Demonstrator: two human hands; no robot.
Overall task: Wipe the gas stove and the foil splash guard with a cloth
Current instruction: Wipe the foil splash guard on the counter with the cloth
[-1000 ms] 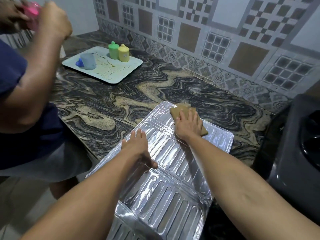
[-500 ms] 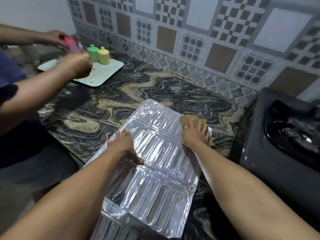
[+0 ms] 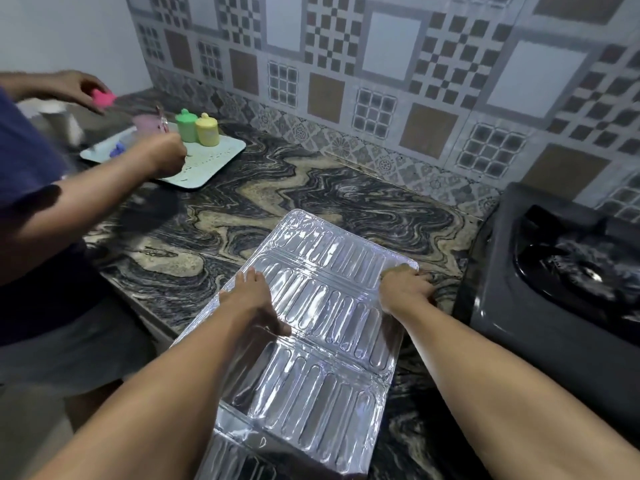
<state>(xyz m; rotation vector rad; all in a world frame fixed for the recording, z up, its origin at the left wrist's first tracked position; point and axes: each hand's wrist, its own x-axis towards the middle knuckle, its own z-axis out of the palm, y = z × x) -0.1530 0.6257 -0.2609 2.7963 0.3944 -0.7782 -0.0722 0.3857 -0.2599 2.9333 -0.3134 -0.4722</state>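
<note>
Nearest, the foil splash guard [image 3: 311,341] is lying flat on the marbled surface [image 3: 214,216], its near end overhanging the edge toward the viewer. Its long axis is running from about 7 o'clock near the viewer to 1 o'clock toward the wall, with the embossed ribs following that line. The left hand [image 3: 254,299] is pressing on the panel's left side at about 10 o'clock from its middle, grip wide, fingers straight and spread flat on the foil. The right hand [image 3: 405,289] is resting at the panel's far right corner, at about 2 o'clock, fingers curled over the foil's edge; whether the cloth is lying under it I cannot tell, since the hand is covering that spot. At 3 o'clock the dark gas stove [image 3: 561,271] is sitting just beside the panel. Farther off at 10 o'clock a second person's hand [image 3: 162,157] is hovering over a pale tray [image 3: 221,157] carrying a green container [image 3: 187,125] and a yellow container [image 3: 207,129], touching side by side. Beyond, the patterned tile wall [image 3: 381,81] is backing the surface.
</note>
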